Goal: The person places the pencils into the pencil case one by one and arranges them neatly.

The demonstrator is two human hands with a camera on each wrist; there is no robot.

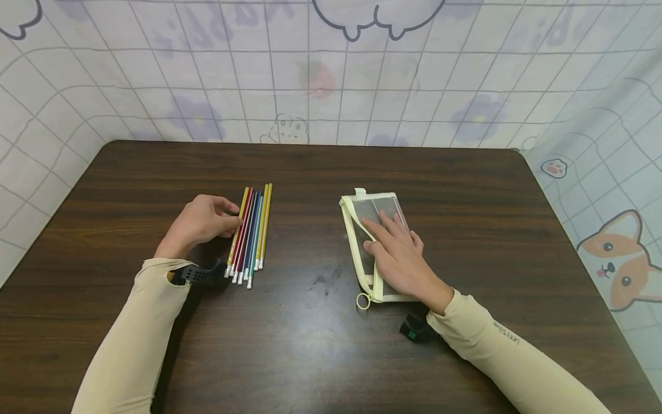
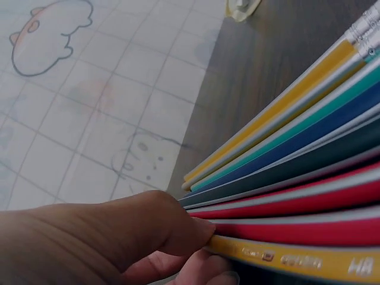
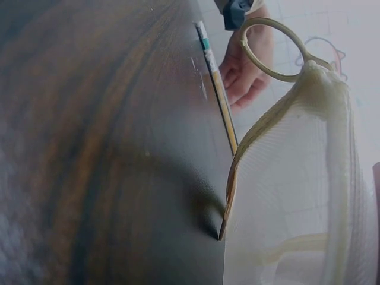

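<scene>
A row of several pencils (image 1: 255,230) lies side by side on the table, white eraser ends toward me, in yellow, red, dark and green. At its left edge my left hand (image 1: 201,223) pinches the outermost yellow pencil (image 2: 309,261) between thumb and fingers. The left wrist view shows "HB" printed on that pencil. To the right lies a mesh pencil case (image 1: 368,207) with pale yellow trim and a zipper along its left side. My right hand (image 1: 400,259) rests on it, fingers spread. A pale ring (image 3: 273,48) hangs from the case's near corner.
Dark wooden table (image 1: 310,356) with a patterned white cloth (image 1: 331,69) rising behind and at the sides. Black wrist devices sit at the left wrist (image 1: 196,273) and under the right wrist (image 1: 416,329). A stretch of table separates pencils and case.
</scene>
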